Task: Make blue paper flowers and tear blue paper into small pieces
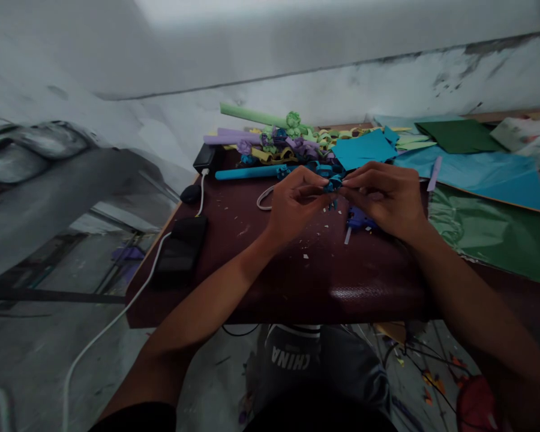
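Over the middle of the dark red table, a small crumpled blue paper flower is pinched between the fingertips of both hands. My left hand grips it from the left, with thumb and fingers closed. From the right, my right hand holds it the same way, its fingers partly covering the paper. Below the right hand lies a purple-blue object, partly hidden, whose kind I cannot make out. A rolled blue paper tube lies behind the left hand.
Green and purple paper flowers and curled strips pile at the back. Blue sheets and green sheets spread rightward. At left, a black device connects by white cable to a black block. Paper scraps dot the table.
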`<state>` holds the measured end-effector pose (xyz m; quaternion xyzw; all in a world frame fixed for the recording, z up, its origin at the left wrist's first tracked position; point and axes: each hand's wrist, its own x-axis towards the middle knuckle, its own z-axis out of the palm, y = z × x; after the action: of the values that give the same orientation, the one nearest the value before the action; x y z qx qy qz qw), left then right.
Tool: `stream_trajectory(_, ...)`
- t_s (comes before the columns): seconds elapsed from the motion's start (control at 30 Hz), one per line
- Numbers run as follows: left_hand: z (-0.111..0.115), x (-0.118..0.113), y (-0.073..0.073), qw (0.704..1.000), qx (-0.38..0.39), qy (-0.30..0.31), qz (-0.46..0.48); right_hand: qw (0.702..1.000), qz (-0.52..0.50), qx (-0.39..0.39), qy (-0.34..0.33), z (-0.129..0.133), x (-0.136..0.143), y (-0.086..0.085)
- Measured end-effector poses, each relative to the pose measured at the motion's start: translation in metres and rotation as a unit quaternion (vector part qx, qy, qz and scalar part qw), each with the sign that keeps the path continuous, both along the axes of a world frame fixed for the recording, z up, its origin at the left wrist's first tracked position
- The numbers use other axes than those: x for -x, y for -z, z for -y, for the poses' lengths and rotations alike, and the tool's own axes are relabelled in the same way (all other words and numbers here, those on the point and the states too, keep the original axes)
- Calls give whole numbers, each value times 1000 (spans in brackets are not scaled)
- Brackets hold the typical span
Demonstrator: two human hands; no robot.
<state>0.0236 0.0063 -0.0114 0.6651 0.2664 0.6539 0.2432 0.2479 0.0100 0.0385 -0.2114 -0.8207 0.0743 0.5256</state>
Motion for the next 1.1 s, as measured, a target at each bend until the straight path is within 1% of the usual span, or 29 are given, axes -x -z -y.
stream_trajectory(0.13,0,-1,2,1000,-5,-1,19,1000,21,-16,-5,-2,-2,2)
stream_trajectory(0.3,2,2,0,1000,11,-14,-14,998,48,-28,-19,-3,-4,4)
stream_trajectory(0.4,3,2,0,999,-8,-21,-30,998,49,-20,-16,-1,-2,4)
stream_trajectory(0.53,4,0,2,999,-33,-23,-29,999,37,-1,-4,3,1,7)
stream_trajectory(0.6,6,-1,2,999,-18,-21,-34,1000,27,-5,2,4,3,7)
stream_trajectory(0.73,8,2,-2,997,31,-3,-72,999,28,-31,13,1,3,7)
stream_trajectory(0.9,8,7,-6,993,82,40,-81,998,60,-34,-7,-4,-4,5)
stream_trajectory(1.0,7,6,-7,994,78,44,-67,998,58,-13,-29,-3,-7,3)
stream_trajectory(1.1,5,6,-6,996,63,24,-62,997,60,22,-48,-3,-9,0)
